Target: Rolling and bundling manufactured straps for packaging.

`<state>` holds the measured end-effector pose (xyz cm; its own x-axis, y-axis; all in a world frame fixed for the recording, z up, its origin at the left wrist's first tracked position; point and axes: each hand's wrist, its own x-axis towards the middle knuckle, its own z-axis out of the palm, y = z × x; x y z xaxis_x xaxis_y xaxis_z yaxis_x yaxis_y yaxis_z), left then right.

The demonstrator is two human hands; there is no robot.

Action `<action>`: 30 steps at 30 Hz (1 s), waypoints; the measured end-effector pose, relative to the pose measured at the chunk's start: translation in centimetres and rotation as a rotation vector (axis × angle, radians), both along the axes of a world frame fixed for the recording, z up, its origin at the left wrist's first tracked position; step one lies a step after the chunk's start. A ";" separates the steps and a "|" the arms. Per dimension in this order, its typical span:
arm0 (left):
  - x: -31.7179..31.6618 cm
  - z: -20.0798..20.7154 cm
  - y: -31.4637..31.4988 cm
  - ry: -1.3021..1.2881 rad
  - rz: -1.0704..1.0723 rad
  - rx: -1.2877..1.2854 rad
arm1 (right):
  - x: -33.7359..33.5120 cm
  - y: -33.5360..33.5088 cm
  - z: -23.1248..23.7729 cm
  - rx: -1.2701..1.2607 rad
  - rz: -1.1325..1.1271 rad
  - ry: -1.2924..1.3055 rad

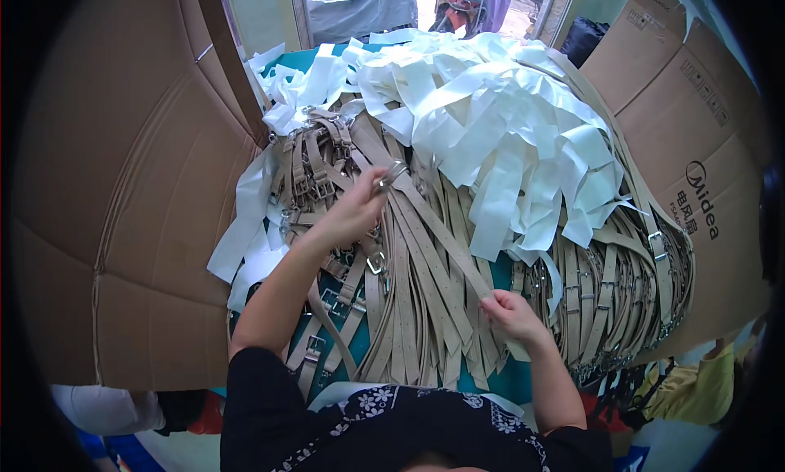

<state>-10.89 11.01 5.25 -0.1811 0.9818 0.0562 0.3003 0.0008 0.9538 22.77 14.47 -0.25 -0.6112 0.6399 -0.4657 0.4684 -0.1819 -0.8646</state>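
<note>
In the head view, we look down on a person's two bare hands working over a teal table (511, 380) heaped with straps. We see the left hand (358, 206) raised near the middle, its fingers curled in and closed on the buckle end of a beige belt (448, 239); the metal buckle (393, 175) pokes out beyond the fingertips. The right hand (509, 315), lower and further right, pinches the same belt between thumb and fingers with no visible gap, and the tail runs on just below it. Between the hands, we find the belt stretched on a slant, above a fan of loose belts (409, 292) that lie with their pointed ends toward the person. To the left sits a tangle of buckled straps (315, 157); to the right, we see a bundle of belts (609, 296) curving around the edge. White strips (491, 120) cover the far side, and cardboard (139, 194) stands at the left.
</note>
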 end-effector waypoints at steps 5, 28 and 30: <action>5.2 0.4 -10.5 -0.829 -0.203 -0.253 | 3.6 -0.9 1.8 -0.104 0.386 0.016; -6.5 -3.7 14.7 0.182 0.295 -0.783 | 4.6 -4.5 18.0 1.546 0.255 -0.576; -9.2 -5.8 14.0 -0.091 0.417 -0.616 | 5.2 -3.6 17.3 1.445 0.121 -0.632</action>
<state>-20.11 25.00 -0.58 -0.5232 0.6794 -0.5144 0.0778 0.6392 0.7651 27.95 10.83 17.03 -0.6411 0.7147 0.2797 0.7553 0.6523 0.0645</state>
